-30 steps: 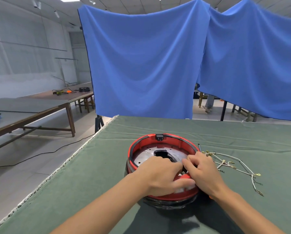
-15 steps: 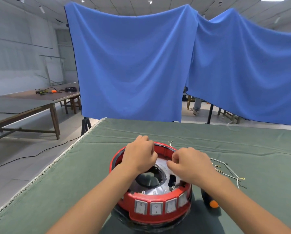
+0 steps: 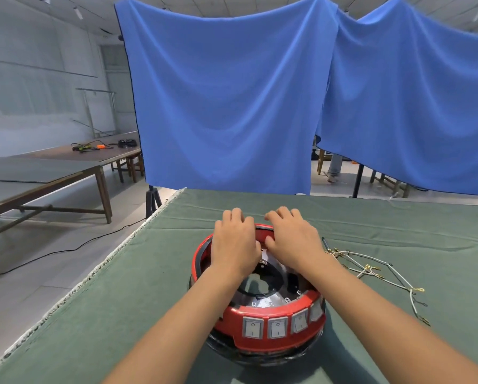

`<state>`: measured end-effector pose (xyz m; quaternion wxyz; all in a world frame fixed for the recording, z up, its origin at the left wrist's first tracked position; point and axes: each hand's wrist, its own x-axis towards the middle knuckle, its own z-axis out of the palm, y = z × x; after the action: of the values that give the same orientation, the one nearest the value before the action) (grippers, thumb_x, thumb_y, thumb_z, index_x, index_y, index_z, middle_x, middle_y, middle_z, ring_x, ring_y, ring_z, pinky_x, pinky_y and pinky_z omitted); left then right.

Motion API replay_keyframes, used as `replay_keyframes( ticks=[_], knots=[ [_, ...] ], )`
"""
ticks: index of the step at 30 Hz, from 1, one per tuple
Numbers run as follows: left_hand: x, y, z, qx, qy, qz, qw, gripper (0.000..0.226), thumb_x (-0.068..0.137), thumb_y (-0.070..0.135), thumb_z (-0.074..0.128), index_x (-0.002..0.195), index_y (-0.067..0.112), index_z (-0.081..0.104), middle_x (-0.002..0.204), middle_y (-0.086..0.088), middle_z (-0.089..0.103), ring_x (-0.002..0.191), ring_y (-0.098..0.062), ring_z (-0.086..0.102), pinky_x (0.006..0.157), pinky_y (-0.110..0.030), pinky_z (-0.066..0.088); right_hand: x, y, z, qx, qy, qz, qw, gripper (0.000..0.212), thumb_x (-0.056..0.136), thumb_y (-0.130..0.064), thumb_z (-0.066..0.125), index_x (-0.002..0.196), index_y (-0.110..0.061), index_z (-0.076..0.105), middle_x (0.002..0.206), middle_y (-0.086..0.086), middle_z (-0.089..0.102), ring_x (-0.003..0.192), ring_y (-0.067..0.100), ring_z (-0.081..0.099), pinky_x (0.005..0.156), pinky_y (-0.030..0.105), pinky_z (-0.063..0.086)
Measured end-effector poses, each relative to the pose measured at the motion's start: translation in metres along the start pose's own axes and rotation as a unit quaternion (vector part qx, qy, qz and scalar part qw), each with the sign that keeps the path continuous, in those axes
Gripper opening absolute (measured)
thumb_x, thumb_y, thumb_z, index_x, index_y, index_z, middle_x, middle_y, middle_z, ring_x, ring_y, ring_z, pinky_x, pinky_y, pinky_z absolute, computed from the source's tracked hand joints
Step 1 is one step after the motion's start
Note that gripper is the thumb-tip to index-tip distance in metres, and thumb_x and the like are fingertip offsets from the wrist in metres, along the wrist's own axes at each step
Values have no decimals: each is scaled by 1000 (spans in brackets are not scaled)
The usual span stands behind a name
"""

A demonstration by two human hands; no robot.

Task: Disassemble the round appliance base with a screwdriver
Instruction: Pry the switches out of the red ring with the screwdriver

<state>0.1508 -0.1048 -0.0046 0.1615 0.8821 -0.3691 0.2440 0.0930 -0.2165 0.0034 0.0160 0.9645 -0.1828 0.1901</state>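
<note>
The round appliance base (image 3: 229, 322) is a red ring over a black underside, with a silver plate and a dark central hole inside. It sits on the green cloth table (image 3: 126, 300), its row of grey rocker switches (image 3: 271, 327) facing me. My left hand (image 3: 235, 245) and my right hand (image 3: 293, 242) lie side by side on the far rim, fingers curled over its edge. Just right of my right hand a thin dark screwdriver shaft (image 3: 323, 240) pokes out; the rest of the tool is hidden behind my forearm.
A loose bundle of white wires with brass terminals (image 3: 370, 270) lies on the cloth right of the base. The table's frayed left edge (image 3: 93, 273) drops to the floor. Blue curtains (image 3: 226, 106) hang behind the table; long wooden tables (image 3: 52, 167) stand at the left.
The base has turned so its switch row now faces me. Both hands moved from the near rim across to the far rim.
</note>
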Motion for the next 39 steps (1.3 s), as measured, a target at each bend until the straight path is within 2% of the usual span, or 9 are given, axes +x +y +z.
replay_keyframes(
  ticks=[3,7,13,17,21,25,30,34,39],
  knots=[
    [-1,-5,2,29,-3,-53,998,25,84,24,49,107,15,48,114,-6,47,106,-25,40,85,-32,34,-1,5,9,42,-89,9,995,53,93,-31,48,143,-25,31,140,2,41,124,27,42,96,39,40],
    [1,-13,8,26,-89,-88,992,39,86,32,54,119,15,42,122,-6,47,114,-27,42,90,-35,35,-7,6,11,19,-88,6,996,54,94,-32,49,143,-25,28,138,4,41,124,30,44,94,39,41],
    [18,-11,12,22,-188,-12,982,36,87,36,57,112,11,49,118,-12,50,109,-34,54,81,-40,42,-17,5,3,2,-73,35,997,40,88,-29,54,122,-18,36,124,7,49,113,31,49,84,38,39],
    [19,-7,17,17,-162,32,986,28,88,31,53,106,9,52,114,-12,51,103,-36,57,75,-39,40,-7,0,2,-15,-87,28,996,41,88,-40,53,118,-15,41,125,7,52,118,31,46,90,40,39],
    [16,-10,18,30,-138,59,988,24,87,25,52,105,8,51,113,-13,54,103,-37,56,75,-39,39,-5,1,13,29,-91,4,995,29,95,-35,46,116,-15,46,122,7,57,113,31,56,83,38,42],
    [17,-6,20,96,-141,90,981,24,93,20,45,111,5,48,117,-15,58,105,-38,57,76,-40,40,-3,7,16,39,-76,6,996,27,99,-34,42,117,-17,51,120,7,61,110,32,57,82,38,42],
    [18,-6,21,110,-156,67,979,25,93,16,44,113,2,49,119,-16,60,107,-39,56,78,-40,41,-2,8,19,39,-65,16,997,24,97,-23,42,117,-18,54,118,6,63,107,32,58,75,36,39],
    [17,-5,19,95,-159,59,981,22,92,14,43,111,2,48,118,-17,60,105,-39,57,72,-38,36,-1,8,19,29,-56,28,998,24,94,-16,43,114,-19,55,116,6,64,105,33,59,70,34,33],
    [15,-11,18,81,-137,113,981,14,94,13,39,106,7,42,109,-15,60,93,-41,59,64,-39,32,-2,7,18,29,-53,30,998,23,94,-15,42,112,-18,56,114,7,65,103,33,59,70,34,33]
  ],
)
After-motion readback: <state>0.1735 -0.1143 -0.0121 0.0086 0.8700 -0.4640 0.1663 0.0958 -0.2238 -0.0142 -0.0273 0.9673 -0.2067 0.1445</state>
